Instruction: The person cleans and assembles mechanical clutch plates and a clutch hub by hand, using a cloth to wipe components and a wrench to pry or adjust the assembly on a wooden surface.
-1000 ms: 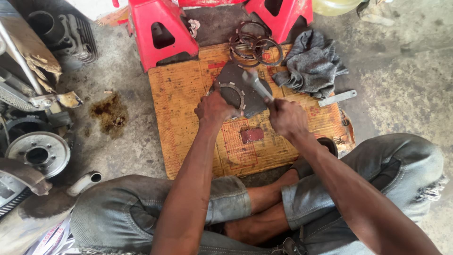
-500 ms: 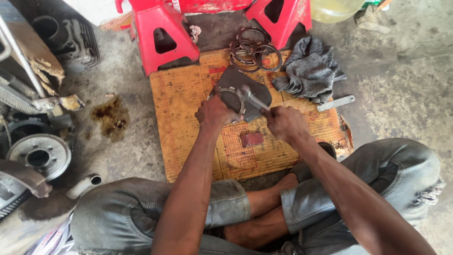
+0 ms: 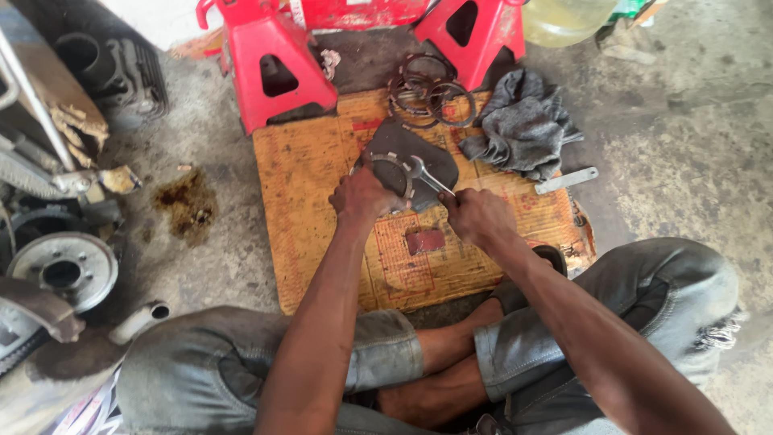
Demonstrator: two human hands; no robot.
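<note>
Wrench (image 3: 424,178) working on toothed ring (image 3: 392,173) atop dark part (image 3: 415,153) on cardboard (image 3: 314,173). Left hand (image 3: 364,196) clamping ring steady; right hand (image 3: 477,216) gripping wrench handle. Loosening step apparently underway; next move likely needing firm counter-hold.

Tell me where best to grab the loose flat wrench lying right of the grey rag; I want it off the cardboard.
Probably the flat wrench by the middle of its shaft, from above: it lies flat at the cardboard mat edge, apart from the grey rag, with clear space along both long sides.
</note>
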